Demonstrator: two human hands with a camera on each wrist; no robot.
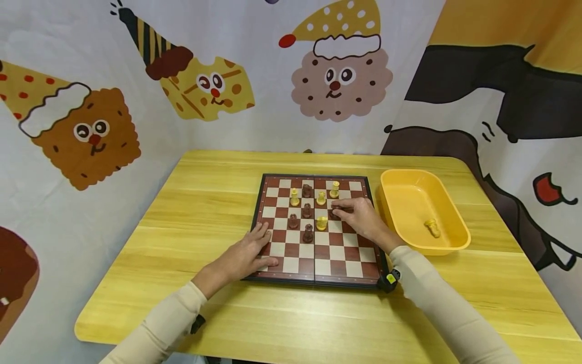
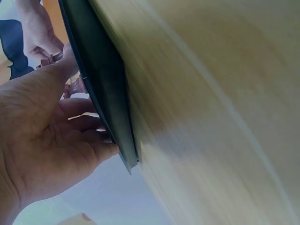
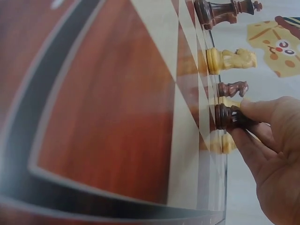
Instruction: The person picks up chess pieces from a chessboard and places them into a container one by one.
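Note:
A red-and-cream chessboard (image 1: 329,267) with a black rim lies unfolded on the table. Between thumb and fingers my right hand (image 1: 359,215) pinches a dark brown chess piece (image 3: 227,117) over the board's right half, its base down at the squares. My left hand (image 1: 243,255) rests on the board's near left edge, fingers spread and fairly straight. Nearby on the board stand a yellow knight (image 3: 229,61), a dark king (image 3: 220,11) with a cross on top, and several other dark and yellow pieces, including a yellow one (image 1: 294,197) towards the back.
Right of the board stands a yellow plastic tub (image 1: 392,178), with a yellow chess piece (image 1: 432,228) lying on its side inside. The wooden table (image 1: 168,212) reaches back to a wall hanging (image 1: 268,131) printed with cartoon figures.

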